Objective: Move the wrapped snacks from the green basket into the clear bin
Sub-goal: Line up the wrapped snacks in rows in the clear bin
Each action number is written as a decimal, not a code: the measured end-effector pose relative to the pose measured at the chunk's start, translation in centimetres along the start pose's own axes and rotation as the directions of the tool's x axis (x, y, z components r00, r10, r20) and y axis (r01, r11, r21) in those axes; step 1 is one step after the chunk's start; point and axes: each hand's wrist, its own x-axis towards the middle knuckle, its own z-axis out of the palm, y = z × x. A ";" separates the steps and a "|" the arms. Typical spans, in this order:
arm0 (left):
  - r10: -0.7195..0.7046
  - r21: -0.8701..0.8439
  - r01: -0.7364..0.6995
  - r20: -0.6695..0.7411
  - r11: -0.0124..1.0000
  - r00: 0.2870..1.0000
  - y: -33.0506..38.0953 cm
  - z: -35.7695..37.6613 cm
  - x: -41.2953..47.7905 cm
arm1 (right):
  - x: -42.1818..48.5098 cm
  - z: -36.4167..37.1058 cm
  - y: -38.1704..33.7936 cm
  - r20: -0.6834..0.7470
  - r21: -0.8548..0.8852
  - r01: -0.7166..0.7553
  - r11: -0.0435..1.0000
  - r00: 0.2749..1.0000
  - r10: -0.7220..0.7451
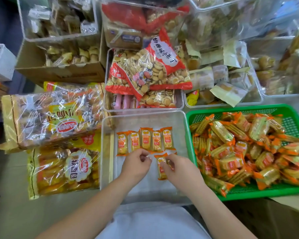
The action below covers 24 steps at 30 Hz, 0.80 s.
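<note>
I see the right grip (179,168) inside the clear bin (106,152), thumb and fingers pinching one wrapped snack (161,172) low over the bin floor. The left grip (136,163) sits just beside it, fingers curled, nothing visible in them. A row of five snacks (145,140) lies flat across the bin's far half, just beyond both grips. The green basket (231,109) stands just beside the bin's right wall and holds a loose pile of snacks (240,152). Both containers rest on the worktop (10,213).
</note>
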 end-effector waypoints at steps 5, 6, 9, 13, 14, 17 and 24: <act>0.199 0.016 -0.200 0.033 0.980 0.979 6.9 -0.2 0.0 | -1.2 -5.5 0.5 -0.125 0.014 -0.026 1.000 0.992 0.028; 0.234 0.001 -0.234 0.054 0.972 0.971 8.2 0.2 -0.3 | -1.5 -6.9 1.1 -0.149 0.047 -0.054 0.997 0.987 0.060; 0.344 0.019 -0.352 0.159 0.936 0.925 12.2 2.4 -1.2 | -2.9 -10.6 4.6 -0.244 0.119 -0.149 0.982 0.954 0.174; 0.564 0.225 -0.640 0.321 0.735 0.761 17.5 6.3 -1.2 | -3.8 -12.9 9.0 -0.306 0.258 -0.235 0.937 0.900 0.310; 0.573 0.279 -0.688 0.396 0.670 0.718 18.8 7.3 -0.9 | -4.0 -13.0 10.1 -0.326 0.263 -0.244 0.933 0.888 0.324; 0.401 0.519 -0.702 0.581 0.487 0.708 21.5 10.1 0.7 | -3.9 -13.2 13.2 -0.399 0.257 -0.294 0.921 0.835 0.378; 0.327 0.594 -0.651 0.568 0.473 0.755 20.8 14.2 3.1 | 1.5 -16.9 17.6 -0.265 0.339 -0.404 0.850 0.825 0.498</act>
